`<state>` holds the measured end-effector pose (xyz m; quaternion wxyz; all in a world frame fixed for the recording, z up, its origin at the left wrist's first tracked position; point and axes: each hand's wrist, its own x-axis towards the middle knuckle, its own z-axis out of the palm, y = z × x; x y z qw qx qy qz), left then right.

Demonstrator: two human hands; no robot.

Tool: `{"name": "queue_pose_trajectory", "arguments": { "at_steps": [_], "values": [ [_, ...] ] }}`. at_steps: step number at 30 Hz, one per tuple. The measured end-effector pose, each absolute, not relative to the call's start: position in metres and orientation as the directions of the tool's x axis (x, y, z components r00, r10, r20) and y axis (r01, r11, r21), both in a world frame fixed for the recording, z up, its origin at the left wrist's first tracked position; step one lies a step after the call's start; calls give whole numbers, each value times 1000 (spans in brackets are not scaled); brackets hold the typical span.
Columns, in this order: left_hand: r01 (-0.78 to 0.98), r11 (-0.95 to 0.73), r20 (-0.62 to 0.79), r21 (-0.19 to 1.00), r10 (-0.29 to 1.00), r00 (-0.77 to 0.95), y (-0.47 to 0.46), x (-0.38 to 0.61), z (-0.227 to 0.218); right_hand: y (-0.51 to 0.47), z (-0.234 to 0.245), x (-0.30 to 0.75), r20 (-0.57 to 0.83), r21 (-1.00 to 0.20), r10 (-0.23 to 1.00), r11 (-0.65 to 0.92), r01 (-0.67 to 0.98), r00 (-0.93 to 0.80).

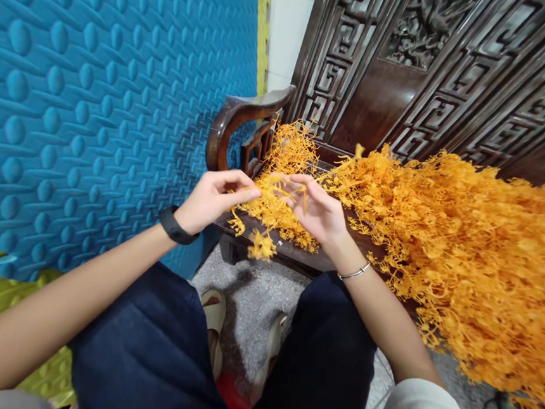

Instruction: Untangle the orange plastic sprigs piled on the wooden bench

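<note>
Left hand [208, 200] pinches an orange sprig [273, 198] between thumb and forefinger; right hand [319, 214], fingers loosely spread, supports it. The sprig pile [463, 259] lies on the wooden bench [242, 116], at 3 o'clock of the hands.

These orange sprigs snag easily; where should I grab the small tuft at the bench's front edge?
Probably pinch the small tuft around its bushy middle, from the front and above: it overhangs the bench edge, apart from the big pile, nearest the left hand.
</note>
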<state>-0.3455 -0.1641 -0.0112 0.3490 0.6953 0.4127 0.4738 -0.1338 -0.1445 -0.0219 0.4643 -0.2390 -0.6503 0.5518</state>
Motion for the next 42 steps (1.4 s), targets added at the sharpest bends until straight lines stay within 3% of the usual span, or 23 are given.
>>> {"name": "queue_pose_trajectory", "arguments": {
  "at_steps": [4, 6, 9, 12, 16, 19, 21, 23, 27, 33, 36, 39, 42],
  "values": [
    [424, -566, 620, 707, 785, 14, -165, -354, -4, -149, -17, -132, 398, -917, 757, 305, -258, -519],
    [476, -577, 647, 664, 762, 20, -163, -356, -5, -154, -14, -133, 392, -919, 718, 281, -276, -575],
    [472, -546, 608, 692, 793, 26, -159, -357, -10, -157, -13, -136, 335, -937, 738, 196, -289, -586],
    [508, -463, 575, 727, 814, -80, -160, -357, -13, -153, -16, -136, 293, -940, 852, 174, -292, -434],
    [574, -462, 647, 676, 746, -160, -170, -352, -7, -146, -19, -134, 355, -919, 921, 313, -240, -159],
    [365, -465, 455, 807, 882, 119, -177, -344, -2, -155, -15, -136, 520, -852, 848, 506, -137, -101],
    [192, -285, 211, 939, 919, 332, -178, -338, -1, -166, -11, -139, 632, -764, 744, 645, -14, -218],
    [55, -85, 56, 995, 917, 395, -174, -335, -1, -176, -11, -143, 671, -621, 600, 776, 113, -436],
    [-158, 129, -50, 979, 903, 426, -166, -339, -2, -182, -22, -151, 558, -309, 365, 925, 222, -745],
    [-330, 225, -83, 917, 916, 393, -155, -349, -2, -180, -34, -156, 492, -95, 303, 951, 295, -816],
    [-381, 223, -122, 897, 955, 272, -148, -352, -6, -182, -31, -157, 498, -69, 325, 939, 337, -804],
    [-331, 129, -73, 935, 982, 176, -145, -355, -11, -184, -29, -157, 546, -125, 395, 910, 395, -738],
    [-215, 51, 9, 975, 963, 269, -148, -354, -11, -184, -28, -155, 625, -252, 492, 862, 440, -607]
  ]
}}
